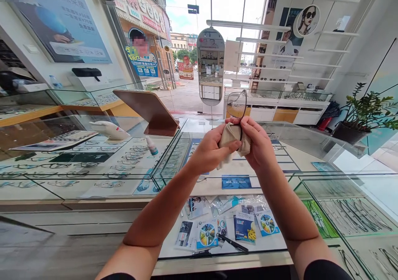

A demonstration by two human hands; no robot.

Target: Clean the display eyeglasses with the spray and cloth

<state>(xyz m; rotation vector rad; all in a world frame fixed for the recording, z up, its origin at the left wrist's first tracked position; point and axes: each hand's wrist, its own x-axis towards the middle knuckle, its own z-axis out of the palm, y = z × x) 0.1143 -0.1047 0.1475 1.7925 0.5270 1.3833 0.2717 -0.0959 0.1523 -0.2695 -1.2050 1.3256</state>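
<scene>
Black glasses [245, 102], long axis near-vertical, lens [236, 105] uppermost

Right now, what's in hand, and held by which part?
Glasses and a beige cloth. The right hand pinches the glasses just below the raised lens; the left hand grips the bunched cloth. Exact frame contact is hidden.

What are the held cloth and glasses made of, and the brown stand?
Cloth: matte beige fabric, likely microfibre; soft folds, zigzag edge.
Glasses: clear lens, glass or plastic, background shows through; thin dark rim, plastic or coated metal.
Brown stand: smooth, probably wood or laminate; flat panel, even brown surface.
</scene>
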